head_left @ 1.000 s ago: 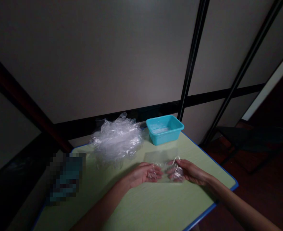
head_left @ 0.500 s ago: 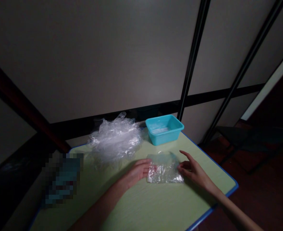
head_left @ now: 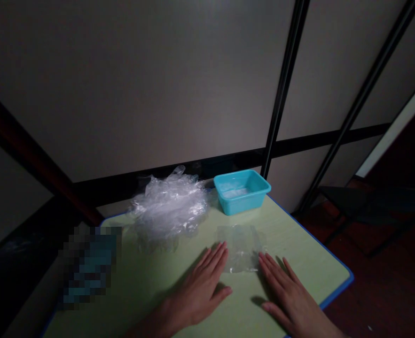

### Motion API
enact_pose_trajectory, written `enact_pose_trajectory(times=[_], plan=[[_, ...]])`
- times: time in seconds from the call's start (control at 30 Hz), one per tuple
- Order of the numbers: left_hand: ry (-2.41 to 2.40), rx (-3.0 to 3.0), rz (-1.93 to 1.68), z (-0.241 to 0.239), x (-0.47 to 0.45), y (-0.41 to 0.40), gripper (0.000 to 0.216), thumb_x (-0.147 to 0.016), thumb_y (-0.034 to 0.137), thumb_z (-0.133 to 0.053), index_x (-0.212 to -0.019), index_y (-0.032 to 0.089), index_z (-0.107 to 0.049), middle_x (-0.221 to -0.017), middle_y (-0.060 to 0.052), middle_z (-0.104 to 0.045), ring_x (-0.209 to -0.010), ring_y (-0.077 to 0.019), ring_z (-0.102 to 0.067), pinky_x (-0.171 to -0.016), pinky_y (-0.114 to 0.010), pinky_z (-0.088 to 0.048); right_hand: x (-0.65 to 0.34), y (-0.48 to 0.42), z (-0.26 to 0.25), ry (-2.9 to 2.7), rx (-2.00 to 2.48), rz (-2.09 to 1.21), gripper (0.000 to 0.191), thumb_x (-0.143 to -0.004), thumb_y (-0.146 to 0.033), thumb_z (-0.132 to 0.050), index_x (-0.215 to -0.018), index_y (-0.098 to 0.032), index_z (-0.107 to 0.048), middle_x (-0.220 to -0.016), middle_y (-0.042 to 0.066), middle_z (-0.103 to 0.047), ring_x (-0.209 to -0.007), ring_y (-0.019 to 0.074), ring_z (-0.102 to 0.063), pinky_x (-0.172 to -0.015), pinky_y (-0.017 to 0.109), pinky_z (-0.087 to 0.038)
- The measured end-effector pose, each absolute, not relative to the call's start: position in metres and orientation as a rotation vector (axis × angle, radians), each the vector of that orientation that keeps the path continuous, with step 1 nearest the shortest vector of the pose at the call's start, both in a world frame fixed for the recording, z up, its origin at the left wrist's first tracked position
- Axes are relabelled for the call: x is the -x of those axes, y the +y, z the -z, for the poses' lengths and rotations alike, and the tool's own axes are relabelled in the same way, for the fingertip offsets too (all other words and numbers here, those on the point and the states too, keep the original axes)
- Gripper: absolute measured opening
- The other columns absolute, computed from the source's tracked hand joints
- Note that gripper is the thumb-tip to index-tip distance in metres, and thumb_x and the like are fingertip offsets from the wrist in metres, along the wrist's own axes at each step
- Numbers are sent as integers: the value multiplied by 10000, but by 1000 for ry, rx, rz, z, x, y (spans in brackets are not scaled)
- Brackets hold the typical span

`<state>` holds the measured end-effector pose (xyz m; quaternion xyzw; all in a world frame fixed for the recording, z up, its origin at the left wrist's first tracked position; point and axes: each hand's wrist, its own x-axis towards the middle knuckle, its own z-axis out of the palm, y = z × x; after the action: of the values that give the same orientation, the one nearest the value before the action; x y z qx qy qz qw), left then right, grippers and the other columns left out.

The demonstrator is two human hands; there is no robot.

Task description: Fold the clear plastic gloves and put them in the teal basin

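Observation:
A thin, clear plastic piece (head_left: pixel 241 251), roughly square, lies flat on the table between my two hands; it looks like a folded disposable glove, though I cannot tell for sure. My left hand (head_left: pixel 207 281) is open, palm down, its fingertips at the plastic's left edge. On the other side, my right hand (head_left: pixel 286 293) is open too, with fingers stretched out and fingertips by the plastic's lower right edge. Neither hand grips anything. Behind my left hand rests a loose heap of clear plastic gloves (head_left: pixel 170 204), with a finger shape sticking up at its top.
A turquoise plastic tub (head_left: pixel 244 203) with something whitish inside stands at the table's back right. The pale green table (head_left: pixel 179 267) has a blue edge. Blurred-out blue-green matter (head_left: pixel 92 263) is at the left. Wardrobe panels (head_left: pixel 165 94) rise behind; a dark chair (head_left: pixel 365 204) stands right.
Both hands have drawn back toward me and flattened, the right letting go of the plastic's right side. The plastic now lies flatter on the table. Heap and tub stay in place.

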<state>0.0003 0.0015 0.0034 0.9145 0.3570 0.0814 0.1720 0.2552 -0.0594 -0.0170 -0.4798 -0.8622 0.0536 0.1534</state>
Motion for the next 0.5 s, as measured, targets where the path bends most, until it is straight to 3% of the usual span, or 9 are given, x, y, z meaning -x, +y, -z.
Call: enact_pose_trajectory(times=[0.5], plan=[[932,-2695,-42,-3,1,11,689,-841,370,-445,-1385,185,-64,-1450,-66,-46,-1321,-211,-43,-1063,-404,-85,-263,-69,15,-2545,1402,-120,676,-869,-410,-403,-1385,-173,-35,-1406,110,-182,-1270,271,-237,-1023,522,-199]])
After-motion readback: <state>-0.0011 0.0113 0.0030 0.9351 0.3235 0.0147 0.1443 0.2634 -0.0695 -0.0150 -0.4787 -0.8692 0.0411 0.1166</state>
